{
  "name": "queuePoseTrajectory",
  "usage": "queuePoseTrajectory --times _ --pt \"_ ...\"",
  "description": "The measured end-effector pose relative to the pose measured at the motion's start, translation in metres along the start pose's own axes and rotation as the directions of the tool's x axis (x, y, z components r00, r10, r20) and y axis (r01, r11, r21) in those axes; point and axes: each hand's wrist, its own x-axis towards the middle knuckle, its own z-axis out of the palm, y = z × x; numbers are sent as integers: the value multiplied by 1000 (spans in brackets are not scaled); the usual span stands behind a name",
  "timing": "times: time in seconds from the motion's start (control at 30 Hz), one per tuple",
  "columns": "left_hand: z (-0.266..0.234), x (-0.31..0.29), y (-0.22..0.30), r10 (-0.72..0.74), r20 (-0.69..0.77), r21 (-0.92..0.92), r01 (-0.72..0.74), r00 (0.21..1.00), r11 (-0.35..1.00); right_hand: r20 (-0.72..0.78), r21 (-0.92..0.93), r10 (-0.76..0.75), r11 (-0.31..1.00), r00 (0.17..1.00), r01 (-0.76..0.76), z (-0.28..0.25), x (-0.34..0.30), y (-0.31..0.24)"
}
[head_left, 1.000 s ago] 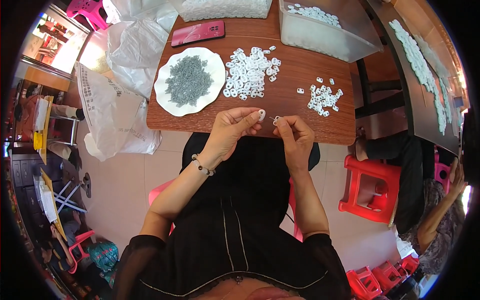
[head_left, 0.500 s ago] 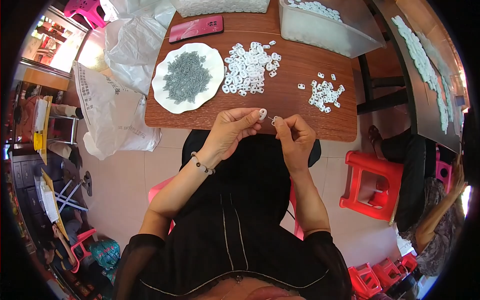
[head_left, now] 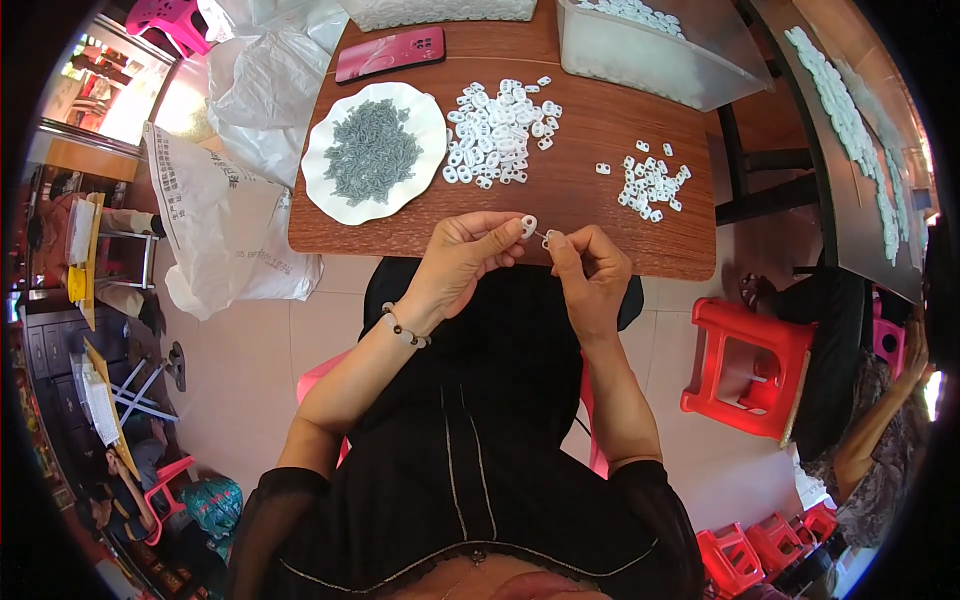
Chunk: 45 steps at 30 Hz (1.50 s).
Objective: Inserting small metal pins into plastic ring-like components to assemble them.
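Between thumb and finger, my left hand pinches a small white plastic piece with holes in it. My right hand is closed in a pinch on a second, smaller pale piece. A thin, pin-like bit seems to span the short gap between the two pieces; it is too small to make out. Both hands are over the near edge of the brown table. Beyond them lies a heap of white two-holed pieces. A wavy-rimmed white plate of small grey-green pieces stands at left.
A smaller pile of white pieces lies at right. Behind are a pink phone and a translucent bin. White sacks stand on the left floor, a red stool on the right. Another person's arm shows far right.
My hands hold nearly the same pose, the white pieces still between my fingers. The view has shifted very slightly; nothing on the table has visibly been moved.
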Motion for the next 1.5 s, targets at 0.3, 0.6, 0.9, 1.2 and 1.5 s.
queuePoseTrajectory --times 0.3,0.6,0.9,1.2,1.5 --pt "2 -2 0 28 4 22 -28 1000 999 0 -25 -2 1000 1000 2 1 0 0" --pt "3 -4 2 34 -2 35 -34 999 999 -3 -25 -10 1000 1000 10 2 0 -2" --pt "5 -7 1 65 34 102 -68 997 992 52 10 24 1000 998 -25 6 -2 -6" --pt "5 -10 22 23 115 153 -41 993 987 209 279 63 953 976 -121 3 0 -2" --pt "4 -11 31 -83 211 145 53 974 988 383 334 -128 943 915 -8 2 5 -5"
